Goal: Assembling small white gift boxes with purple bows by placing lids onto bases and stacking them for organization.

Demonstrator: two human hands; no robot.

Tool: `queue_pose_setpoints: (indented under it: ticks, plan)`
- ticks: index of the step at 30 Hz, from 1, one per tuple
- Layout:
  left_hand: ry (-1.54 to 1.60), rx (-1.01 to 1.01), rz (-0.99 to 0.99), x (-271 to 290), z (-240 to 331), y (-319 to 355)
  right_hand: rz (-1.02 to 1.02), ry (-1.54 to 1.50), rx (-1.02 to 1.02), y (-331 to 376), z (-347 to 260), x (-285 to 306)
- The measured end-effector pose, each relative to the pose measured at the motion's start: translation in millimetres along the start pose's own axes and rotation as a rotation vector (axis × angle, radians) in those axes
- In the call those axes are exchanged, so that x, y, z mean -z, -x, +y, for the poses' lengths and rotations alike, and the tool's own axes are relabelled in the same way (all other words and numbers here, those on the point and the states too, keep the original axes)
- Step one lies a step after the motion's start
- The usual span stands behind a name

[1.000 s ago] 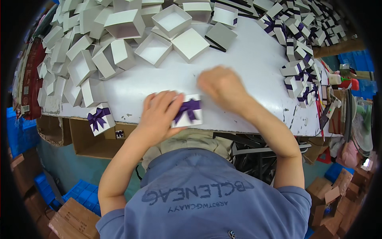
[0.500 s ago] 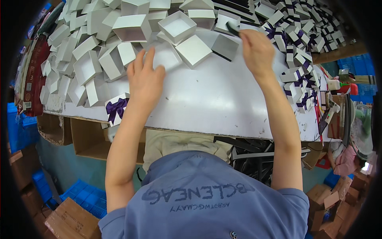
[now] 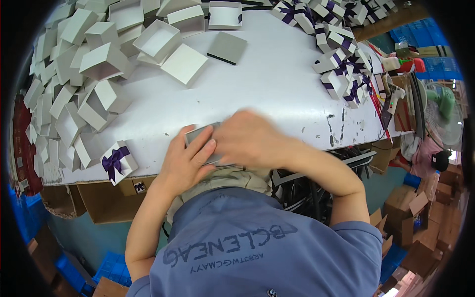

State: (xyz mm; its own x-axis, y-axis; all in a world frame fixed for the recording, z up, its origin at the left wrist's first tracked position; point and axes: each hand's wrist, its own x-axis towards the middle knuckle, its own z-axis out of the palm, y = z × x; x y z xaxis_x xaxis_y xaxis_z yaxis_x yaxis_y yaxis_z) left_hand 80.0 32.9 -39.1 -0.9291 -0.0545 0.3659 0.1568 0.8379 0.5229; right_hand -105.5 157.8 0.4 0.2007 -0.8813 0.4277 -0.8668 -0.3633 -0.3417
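The white table (image 3: 277, 84) was seen heaped at its left with plain grey boxes (image 3: 94, 62) and at its right with ribbon-tied ones (image 3: 346, 74). Half a second before, both hands had been stretched to the far pile; they were now drawn back to the near edge. A small grey box (image 3: 200, 134) was clasped by the left hand (image 3: 185, 161), fingers closed on it, and covered by the right hand (image 3: 247, 138). Fitting was judged to be under way.

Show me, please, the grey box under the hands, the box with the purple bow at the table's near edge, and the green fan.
Grey box (image 3: 197, 134), head view: top corner.
Bowed box (image 3: 118, 161), head view: bow.
Green fan (image 3: 445, 105), head view: guard.
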Motion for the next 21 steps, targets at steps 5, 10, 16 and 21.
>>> queue_pose_setpoints:
  ticks: [5, 10, 16, 21]
  plan:
    - [-0.250, 0.198, -0.236, 42.3, 14.6, 5.2, 0.278, 0.852, -0.753, 71.5, 115.7, 105.6]
    - [-0.243, 0.252, -0.297, 32.9, 12.2, -1.4, 0.201, 0.827, -0.786, 114.1, 152.8, 84.9]
    - [0.156, 0.244, 0.070, -3.0, -5.9, 15.7, 0.041, 0.374, -0.272, -10.8, 54.6, 54.9]
    - [0.441, 0.062, 0.275, -20.0, -19.5, 1.4, -0.283, -0.194, -0.132, -48.1, 5.2, 11.4]
